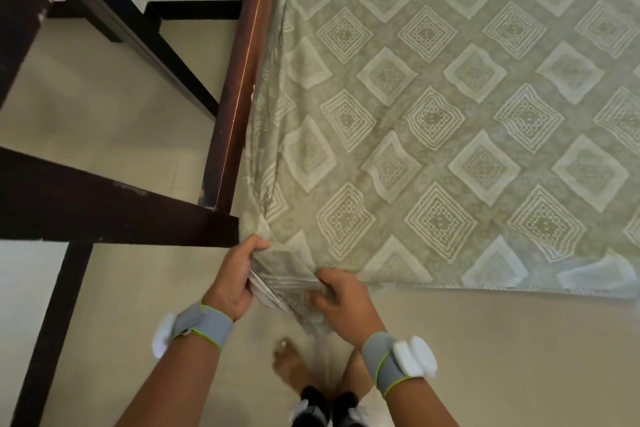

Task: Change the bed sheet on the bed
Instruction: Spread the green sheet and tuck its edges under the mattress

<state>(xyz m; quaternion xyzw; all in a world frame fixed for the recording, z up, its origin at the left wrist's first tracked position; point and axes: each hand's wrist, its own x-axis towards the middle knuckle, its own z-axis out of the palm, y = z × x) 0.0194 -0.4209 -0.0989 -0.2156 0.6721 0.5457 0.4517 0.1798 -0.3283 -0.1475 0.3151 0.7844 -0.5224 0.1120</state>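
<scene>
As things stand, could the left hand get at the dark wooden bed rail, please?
Probably yes: the left hand grips the sheet at the corner, right beside the rail, with nothing between, though it must let go first.

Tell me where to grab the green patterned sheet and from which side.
Grip the green patterned sheet at its near corner, where the slack cloth bunches off the mattress beside the wooden bed frame. Come from the foot; the left hand and right hand already pinch it there.

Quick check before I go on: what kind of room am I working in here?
Most likely a bedroom. A bed with a dark wooden frame carries a green diamond-patterned sheet, whose corner the left hand and right hand grip. Dark wooden furniture stands beside it on a pale tiled floor.
</scene>
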